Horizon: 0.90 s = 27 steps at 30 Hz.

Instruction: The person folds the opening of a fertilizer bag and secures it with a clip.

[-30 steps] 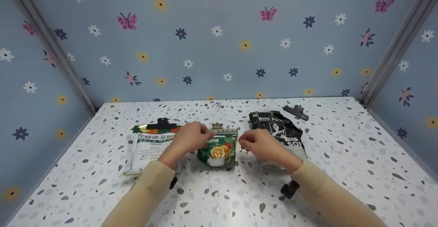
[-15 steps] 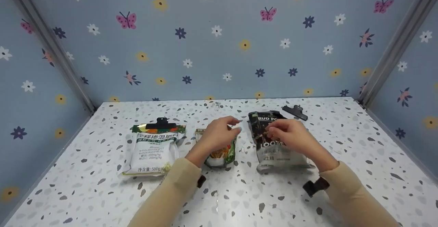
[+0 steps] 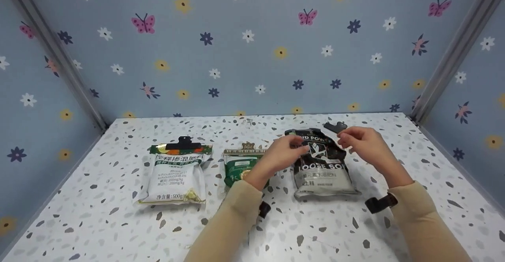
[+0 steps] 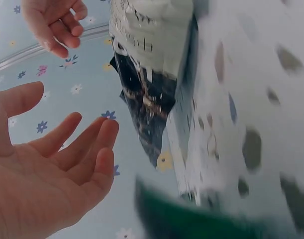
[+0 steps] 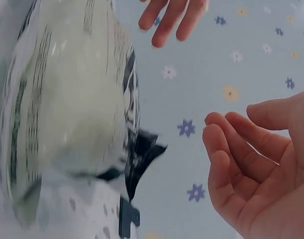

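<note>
My left hand point(image 3: 278, 155) hovers between the small green pouch point(image 3: 236, 173) and the black-and-grey soil bag point(image 3: 323, 171), fingers relaxed and holding nothing. In the left wrist view its palm point(image 4: 47, 189) faces the soil bag, with a gap between them. My right hand point(image 3: 367, 149) is raised at the soil bag's upper right, beside a black clip point(image 3: 334, 127) lying behind the bag. The right wrist view shows its fingers point(image 5: 231, 144) loosely bent and the thumb apart from them. The soil bag's top edge is crumpled and carries no clip. My left forearm hides part of the green pouch.
On the left lies a white fertilizer bag point(image 3: 173, 177) with a black clip point(image 3: 184, 143) on its top edge. A gold clip point(image 3: 247, 146) sits on the green pouch's top. The speckled table point(image 3: 130, 230) meets a blue flowered wall point(image 3: 252, 57) at the back.
Both hands have moved right. The left hand has left the green pouch's top and come to the soil bag; the right hand has gone up toward the loose black clip.
</note>
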Each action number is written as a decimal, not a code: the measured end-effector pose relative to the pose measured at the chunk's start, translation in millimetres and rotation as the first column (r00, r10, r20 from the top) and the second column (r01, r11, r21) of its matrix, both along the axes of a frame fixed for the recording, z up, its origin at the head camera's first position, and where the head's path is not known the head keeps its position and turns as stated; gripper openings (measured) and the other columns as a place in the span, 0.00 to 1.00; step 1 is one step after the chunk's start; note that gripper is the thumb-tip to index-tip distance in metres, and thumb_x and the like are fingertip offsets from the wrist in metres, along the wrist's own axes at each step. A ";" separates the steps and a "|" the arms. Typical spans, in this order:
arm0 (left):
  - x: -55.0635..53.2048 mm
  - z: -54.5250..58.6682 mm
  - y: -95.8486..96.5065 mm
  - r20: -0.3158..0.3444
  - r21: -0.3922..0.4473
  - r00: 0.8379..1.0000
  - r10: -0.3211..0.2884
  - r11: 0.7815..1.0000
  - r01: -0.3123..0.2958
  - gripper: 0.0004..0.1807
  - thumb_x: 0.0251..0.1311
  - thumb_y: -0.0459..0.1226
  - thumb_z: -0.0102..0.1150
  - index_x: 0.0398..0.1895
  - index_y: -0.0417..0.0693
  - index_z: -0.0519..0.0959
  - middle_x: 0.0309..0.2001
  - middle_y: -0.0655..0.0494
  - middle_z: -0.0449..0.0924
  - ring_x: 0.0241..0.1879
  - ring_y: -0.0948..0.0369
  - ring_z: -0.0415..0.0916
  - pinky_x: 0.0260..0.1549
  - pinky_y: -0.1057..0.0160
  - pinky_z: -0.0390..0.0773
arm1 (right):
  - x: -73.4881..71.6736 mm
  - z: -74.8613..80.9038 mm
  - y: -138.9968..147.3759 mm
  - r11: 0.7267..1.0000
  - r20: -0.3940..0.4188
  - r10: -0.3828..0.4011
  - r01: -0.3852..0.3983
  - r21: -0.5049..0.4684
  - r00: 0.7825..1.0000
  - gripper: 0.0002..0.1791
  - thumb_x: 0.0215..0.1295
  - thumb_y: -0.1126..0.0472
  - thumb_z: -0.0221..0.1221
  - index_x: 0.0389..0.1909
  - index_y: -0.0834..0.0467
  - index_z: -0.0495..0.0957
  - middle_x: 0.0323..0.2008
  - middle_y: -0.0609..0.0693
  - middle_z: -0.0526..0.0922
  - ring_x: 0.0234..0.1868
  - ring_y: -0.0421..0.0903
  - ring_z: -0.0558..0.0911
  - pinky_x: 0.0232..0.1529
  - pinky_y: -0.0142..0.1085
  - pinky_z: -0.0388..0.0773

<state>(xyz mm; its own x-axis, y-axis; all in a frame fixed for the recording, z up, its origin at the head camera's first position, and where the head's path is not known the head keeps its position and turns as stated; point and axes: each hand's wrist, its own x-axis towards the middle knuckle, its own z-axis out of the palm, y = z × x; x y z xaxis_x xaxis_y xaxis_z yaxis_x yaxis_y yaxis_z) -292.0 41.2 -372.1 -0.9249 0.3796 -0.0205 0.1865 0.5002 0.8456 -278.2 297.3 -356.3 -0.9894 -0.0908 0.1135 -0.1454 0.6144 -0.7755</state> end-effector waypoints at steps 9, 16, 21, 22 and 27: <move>-8.7 -9.4 23.1 0.032 0.021 0.996 0.078 0.997 -0.078 0.28 0.69 0.53 0.57 0.69 0.57 0.70 0.67 0.57 0.70 0.63 0.55 0.70 0.61 0.51 0.68 | -6.0 -22.1 18.9 0.990 -0.029 -0.067 0.070 0.121 0.997 0.18 0.75 0.53 0.56 0.57 0.60 0.79 0.53 0.60 0.81 0.52 0.58 0.79 0.50 0.51 0.75; -13.6 -21.6 24.3 0.145 0.118 0.981 0.125 0.983 -0.143 0.33 0.68 0.52 0.59 0.73 0.55 0.66 0.71 0.54 0.65 0.67 0.52 0.66 0.63 0.50 0.66 | -15.7 -41.6 23.2 0.989 0.023 -0.048 0.044 0.138 0.999 0.22 0.74 0.57 0.57 0.62 0.65 0.74 0.56 0.64 0.79 0.56 0.60 0.77 0.50 0.52 0.76; -16.6 -23.3 21.1 0.257 0.227 0.958 0.130 0.955 -0.191 0.36 0.70 0.49 0.58 0.77 0.53 0.59 0.73 0.51 0.62 0.62 0.53 0.70 0.61 0.50 0.68 | -20.6 -49.3 20.5 0.992 0.056 -0.014 0.007 0.124 0.998 0.24 0.74 0.57 0.57 0.64 0.67 0.72 0.60 0.66 0.76 0.59 0.63 0.75 0.57 0.54 0.72; -17.1 -23.4 21.0 0.272 0.240 0.953 0.130 0.950 -0.198 0.36 0.70 0.48 0.58 0.77 0.52 0.58 0.72 0.51 0.62 0.61 0.53 0.72 0.61 0.50 0.69 | -21.2 -50.4 19.8 0.993 0.065 -0.006 -0.002 0.121 0.998 0.25 0.74 0.57 0.56 0.65 0.67 0.71 0.60 0.66 0.76 0.59 0.63 0.75 0.58 0.54 0.72; -19.0 -22.0 20.4 0.326 0.269 0.936 0.135 0.936 -0.228 0.37 0.69 0.49 0.58 0.77 0.52 0.57 0.70 0.50 0.65 0.57 0.55 0.74 0.60 0.50 0.69 | -22.3 -53.0 16.6 0.994 0.104 0.018 -0.029 0.104 0.994 0.26 0.76 0.56 0.54 0.67 0.68 0.69 0.62 0.67 0.74 0.55 0.62 0.78 0.56 0.52 0.74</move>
